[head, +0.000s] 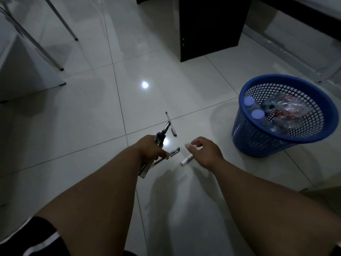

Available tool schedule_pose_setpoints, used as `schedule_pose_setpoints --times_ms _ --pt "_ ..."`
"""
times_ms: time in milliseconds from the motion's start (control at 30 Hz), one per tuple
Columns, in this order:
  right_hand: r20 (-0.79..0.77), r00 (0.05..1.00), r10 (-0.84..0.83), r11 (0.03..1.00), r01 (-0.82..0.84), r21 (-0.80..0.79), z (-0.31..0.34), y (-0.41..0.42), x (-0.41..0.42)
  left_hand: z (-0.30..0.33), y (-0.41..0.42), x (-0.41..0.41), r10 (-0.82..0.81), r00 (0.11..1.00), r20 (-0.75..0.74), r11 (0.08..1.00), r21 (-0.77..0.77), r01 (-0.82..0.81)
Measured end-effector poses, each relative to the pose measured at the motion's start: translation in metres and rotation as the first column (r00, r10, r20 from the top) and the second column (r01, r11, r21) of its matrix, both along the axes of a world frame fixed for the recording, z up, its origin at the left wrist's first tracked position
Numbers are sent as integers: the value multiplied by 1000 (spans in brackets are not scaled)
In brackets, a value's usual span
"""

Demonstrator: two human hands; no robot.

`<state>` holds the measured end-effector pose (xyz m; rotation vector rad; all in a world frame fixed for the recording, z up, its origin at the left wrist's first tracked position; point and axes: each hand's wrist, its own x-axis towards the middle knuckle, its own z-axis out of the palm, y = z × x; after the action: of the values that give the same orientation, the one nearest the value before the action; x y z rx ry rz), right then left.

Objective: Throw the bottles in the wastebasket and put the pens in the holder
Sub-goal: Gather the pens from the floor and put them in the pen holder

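Left hand [150, 148]: closed around a bundle of slim pens with clear and dark barrels [158, 143], which is held just above the floor; one pen of the bundle [172, 153] is pinched at the fingertips and points toward the right hand.
Right hand [206, 152]: held low over the floor with the fingers loosely curled and nothing clasped; the fingertips are seen at the upper end of the white marker, though contact cannot be told.
White marker with a pink end [186, 159]: laid on the floor, partly hidden beneath the right hand.
Loose clear pen with a black cap [170, 123]: laid on the floor beyond the left hand, across a tile joint.
Blue perforated plastic wastebasket [258, 137]: stood upright on the floor, right of both hands and apart from them.
Clear plastic bottles with pale blue caps [258, 116]: contained in the wastebasket beside crumpled transparent plastic [289, 108].
Glossy white tiled floor [92, 117]: marked by a bright reflected light spot.
Black cabinet panel [212, 28]: stood on the floor at the far side.
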<state>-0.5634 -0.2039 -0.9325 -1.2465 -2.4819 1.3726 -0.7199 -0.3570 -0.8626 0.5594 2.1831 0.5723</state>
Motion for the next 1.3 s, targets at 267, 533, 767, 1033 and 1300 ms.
schedule_pose_setpoints --times_ms 267,533,767,1033,1300 --pt "545 722 426 646 -665 375 -35 2 -5 2 -13 -17 349 937 23 904 257 -343" --pt "27 971 239 943 -239 231 -24 -8 -77 -3 -31 -39 578 802 149 724 359 -589" --pt "351 901 256 945 -309 104 -25 -5 -128 8 -63 -48 624 776 87 716 334 -613" --pt "291 945 151 896 -255 364 -32 -16 -115 10 -70 -52 653 757 23 711 325 -623" --pt "350 902 254 913 -343 222 -27 -1 -90 15 -32 -40 665 743 78 679 351 -645"
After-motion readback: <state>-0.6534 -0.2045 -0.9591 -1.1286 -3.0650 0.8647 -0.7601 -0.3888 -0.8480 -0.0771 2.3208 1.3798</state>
